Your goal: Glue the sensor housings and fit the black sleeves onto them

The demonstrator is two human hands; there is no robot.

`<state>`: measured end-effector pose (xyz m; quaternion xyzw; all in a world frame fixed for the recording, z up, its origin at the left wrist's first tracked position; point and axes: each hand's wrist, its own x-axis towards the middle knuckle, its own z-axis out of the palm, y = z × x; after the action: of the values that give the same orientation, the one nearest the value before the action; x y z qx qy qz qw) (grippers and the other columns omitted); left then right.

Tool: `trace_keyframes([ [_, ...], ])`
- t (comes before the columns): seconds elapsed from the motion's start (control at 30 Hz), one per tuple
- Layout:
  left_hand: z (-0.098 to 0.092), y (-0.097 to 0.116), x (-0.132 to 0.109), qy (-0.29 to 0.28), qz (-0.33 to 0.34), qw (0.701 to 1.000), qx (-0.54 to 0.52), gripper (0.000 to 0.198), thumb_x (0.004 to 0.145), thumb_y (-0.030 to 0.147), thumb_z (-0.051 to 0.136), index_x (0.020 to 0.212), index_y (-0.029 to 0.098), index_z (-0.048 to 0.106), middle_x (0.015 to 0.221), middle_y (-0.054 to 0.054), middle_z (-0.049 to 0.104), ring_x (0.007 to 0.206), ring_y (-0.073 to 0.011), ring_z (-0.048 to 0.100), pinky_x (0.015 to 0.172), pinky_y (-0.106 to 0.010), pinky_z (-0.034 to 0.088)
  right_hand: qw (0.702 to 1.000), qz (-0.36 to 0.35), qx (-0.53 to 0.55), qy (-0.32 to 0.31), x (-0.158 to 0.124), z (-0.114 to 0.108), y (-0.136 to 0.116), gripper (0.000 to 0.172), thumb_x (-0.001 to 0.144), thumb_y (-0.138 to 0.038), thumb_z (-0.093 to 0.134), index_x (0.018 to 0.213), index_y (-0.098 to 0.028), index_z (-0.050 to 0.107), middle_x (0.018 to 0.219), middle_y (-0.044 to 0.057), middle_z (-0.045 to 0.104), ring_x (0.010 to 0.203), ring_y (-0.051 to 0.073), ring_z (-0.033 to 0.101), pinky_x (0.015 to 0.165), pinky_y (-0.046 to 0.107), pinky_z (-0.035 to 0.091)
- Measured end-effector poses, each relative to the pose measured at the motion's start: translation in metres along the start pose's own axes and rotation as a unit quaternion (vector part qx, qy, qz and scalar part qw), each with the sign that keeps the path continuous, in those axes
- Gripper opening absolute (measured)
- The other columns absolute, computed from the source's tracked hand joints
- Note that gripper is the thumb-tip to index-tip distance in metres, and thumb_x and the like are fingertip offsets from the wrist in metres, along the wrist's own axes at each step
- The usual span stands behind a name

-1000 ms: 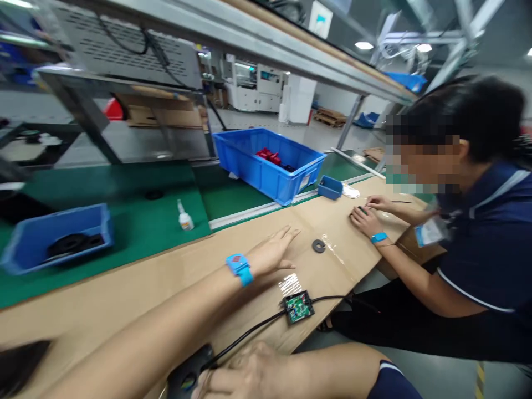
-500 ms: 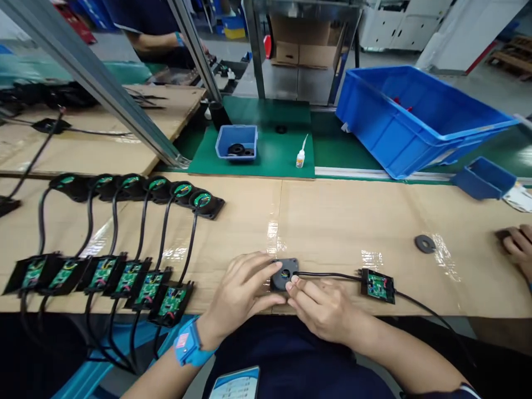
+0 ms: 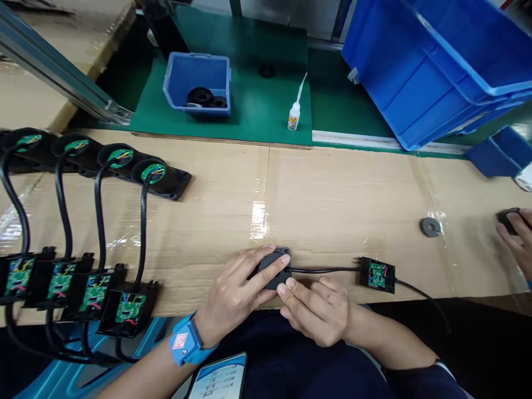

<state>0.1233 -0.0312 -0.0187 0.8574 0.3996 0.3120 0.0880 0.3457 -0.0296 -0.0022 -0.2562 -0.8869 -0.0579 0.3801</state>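
Here the left hand (image 3: 239,291) lies over a small black round housing (image 3: 275,269) at the near edge of the cardboard-covered bench (image 3: 332,194), fingers spread across its top and pressing it flat, while the right hand (image 3: 318,310) closes on its near side with thumb and forefinger, so the part is pinned between both hands and cannot slide. A black cable (image 3: 324,270) runs from the housing to a little green circuit board (image 3: 377,275) lying just to the right, kept straight and out of the fingers' way. To the left, finished-looking units (image 3: 120,302) sit in an overlapping row, their cables leading up to a matching row of round housings (image 3: 153,173), which seems to keep each pair together. A glue bottle (image 3: 294,115) and a small blue tray (image 3: 197,83) of black rings stand on the green mat (image 3: 257,116) beyond. A loose ring (image 3: 429,227) lies to the right, near another person's hand (image 3: 517,235).
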Motion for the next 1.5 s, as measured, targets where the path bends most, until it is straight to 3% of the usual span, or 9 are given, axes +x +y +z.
trace_keyframes([
  [0.3, -0.003, -0.003, -0.002, -0.023, -0.007, 0.999, -0.026, 0.050, 0.096, 0.023, 0.067, 0.144, 0.016, 0.057, 0.135, -0.018, 0.063, 0.124, -0.0283, 0.064, 0.106, -0.041, 0.054, 1.000, 0.015, 0.009, 0.012, 0.003, 0.002, 0.006, 0.031, 0.101, -0.033, 0.056, 0.098, -0.015, 0.081, 0.099, 0.004, 0.078, 0.061, 0.011, 0.054, 0.051, 0.028, 0.043],
  [0.57, -0.002, -0.005, -0.001, -0.023, -0.016, 0.998, -0.052, 0.061, 0.094, 0.019, 0.070, 0.151, 0.022, 0.051, 0.138, -0.016, 0.063, 0.124, -0.0277, 0.064, 0.107, -0.040, 0.053, 0.997, 0.034, 0.013, -0.075, -0.004, -0.006, 0.004, 0.023, 0.096, -0.029, 0.065, 0.112, -0.018, 0.077, 0.115, 0.002, 0.078, 0.064, 0.010, 0.057, 0.054, 0.028, 0.044],
  [0.67, -0.008, -0.005, 0.000, -0.056, -0.063, 0.985, -0.151, 0.069, 0.093, 0.028, 0.071, 0.156, 0.024, 0.042, 0.143, -0.013, 0.061, 0.130, -0.0281, 0.060, 0.110, -0.043, 0.052, 0.996, 0.038, 0.018, -0.074, -0.009, -0.005, 0.004, 0.023, 0.094, -0.026, 0.067, 0.113, -0.020, 0.078, 0.119, 0.000, 0.077, 0.063, 0.009, 0.056, 0.053, 0.028, 0.042],
  [0.83, -0.015, 0.009, 0.002, -0.093, -0.232, 0.909, -0.333, 0.064, 0.104, 0.024, 0.048, 0.162, 0.026, 0.021, 0.157, -0.012, 0.050, 0.146, -0.0248, 0.048, 0.125, -0.047, 0.037, 0.996, 0.034, 0.028, -0.077, -0.016, -0.003, 0.005, 0.031, 0.092, -0.025, 0.066, 0.121, -0.020, 0.076, 0.123, -0.001, 0.076, 0.062, 0.009, 0.054, 0.051, 0.027, 0.040],
  [1.0, -0.011, 0.020, 0.003, -0.075, -0.276, 0.891, -0.352, 0.058, 0.102, 0.017, 0.051, 0.155, 0.030, 0.029, 0.155, -0.009, 0.051, 0.149, -0.0241, 0.044, 0.127, -0.049, 0.034, 0.996, 0.019, 0.027, -0.086, -0.022, -0.003, 0.007, 0.032, 0.092, -0.027, 0.067, 0.123, -0.020, 0.075, 0.132, 0.001, 0.071, 0.063, 0.008, 0.054, 0.051, 0.025, 0.042],
  [1.17, -0.012, 0.021, 0.005, -0.066, -0.256, 0.904, -0.335, 0.043, 0.101, 0.015, 0.051, 0.141, 0.029, 0.043, 0.148, -0.008, 0.057, 0.151, -0.0252, 0.040, 0.127, -0.054, 0.033, 0.998, -0.008, 0.056, -0.019, -0.015, -0.020, 0.017, 0.014, 0.093, -0.026, 0.071, 0.104, -0.023, 0.080, 0.109, 0.000, 0.079, 0.075, 0.012, 0.063, 0.065, 0.026, 0.053],
  [1.23, -0.014, 0.021, 0.008, -0.088, -0.273, 0.904, -0.316, 0.046, 0.102, 0.017, 0.050, 0.146, 0.029, 0.040, 0.148, -0.009, 0.055, 0.151, -0.0248, 0.040, 0.127, -0.053, 0.034, 0.999, 0.044, 0.029, -0.015, -0.012, -0.027, 0.021, 0.013, 0.092, -0.028, 0.075, 0.103, -0.022, 0.078, 0.107, 0.002, 0.080, 0.089, 0.017, 0.067, 0.077, 0.031, 0.056],
  [1.33, -0.017, 0.021, 0.013, -0.121, -0.288, 0.904, -0.292, 0.047, 0.103, 0.023, 0.049, 0.150, 0.028, 0.041, 0.149, -0.009, 0.054, 0.151, -0.0253, 0.040, 0.126, -0.051, 0.036, 0.983, 0.165, 0.028, -0.079, -0.008, -0.029, 0.027, 0.031, 0.095, -0.037, 0.073, 0.116, -0.015, 0.072, 0.112, 0.009, 0.078, 0.100, 0.023, 0.070, 0.086, 0.039, 0.057],
  [1.5, -0.012, 0.020, 0.020, -0.119, -0.289, 0.906, -0.285, 0.033, 0.102, 0.028, 0.056, 0.135, 0.029, 0.053, 0.137, -0.006, 0.062, 0.145, -0.0258, 0.046, 0.122, -0.049, 0.039, 0.959, 0.211, 0.169, -0.090, 0.003, -0.022, 0.031, 0.017, 0.099, -0.023, 0.069, 0.113, -0.014, 0.070, 0.089, 0.002, 0.074, 0.077, 0.012, 0.068, 0.072, 0.026, 0.058],
])
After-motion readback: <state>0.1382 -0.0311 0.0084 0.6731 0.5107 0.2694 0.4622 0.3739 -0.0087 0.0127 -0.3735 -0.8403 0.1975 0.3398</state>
